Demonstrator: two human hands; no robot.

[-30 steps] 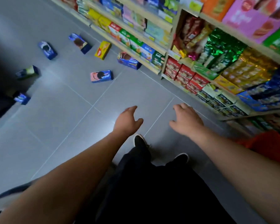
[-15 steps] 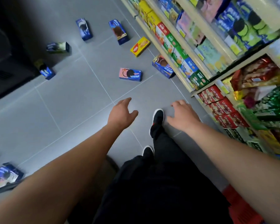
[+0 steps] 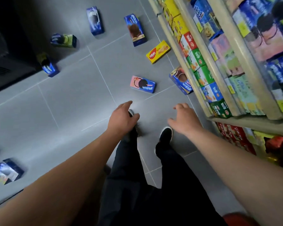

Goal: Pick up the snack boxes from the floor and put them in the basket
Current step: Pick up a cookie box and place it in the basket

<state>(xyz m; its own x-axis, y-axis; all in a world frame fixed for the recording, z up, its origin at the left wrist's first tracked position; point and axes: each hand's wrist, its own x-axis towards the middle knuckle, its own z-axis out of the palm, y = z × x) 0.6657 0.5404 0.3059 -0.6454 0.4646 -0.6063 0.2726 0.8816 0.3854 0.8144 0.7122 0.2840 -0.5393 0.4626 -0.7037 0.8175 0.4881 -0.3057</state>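
Observation:
Several snack boxes lie scattered on the grey tiled floor. Nearest is a pink and blue box (image 3: pixel 143 84), just ahead of my hands. A blue box (image 3: pixel 180 80) leans against the shelf base, with a yellow box (image 3: pixel 158 51) beyond it. Farther off lie two blue boxes (image 3: pixel 135 29) (image 3: pixel 95 20). Left of those are a blue and yellow box (image 3: pixel 63 40) and a small upright one (image 3: pixel 47 66). My left hand (image 3: pixel 121 119) and right hand (image 3: pixel 184 119) hover empty above the floor, fingers spread. A red sliver at the bottom right (image 3: pixel 235 219) may be the basket.
Shelves (image 3: pixel 222 66) packed with snack boxes run along the right side. A dark cabinet (image 3: pixel 5 51) stands at the left. More blue boxes (image 3: pixel 5 171) lie at the left edge. My feet in black shoes (image 3: pixel 166 133) stand below my hands.
I have stepped forward along the aisle. The boxes on the floor are now closer and the view tilts further down. Both hands stay empty and spread.

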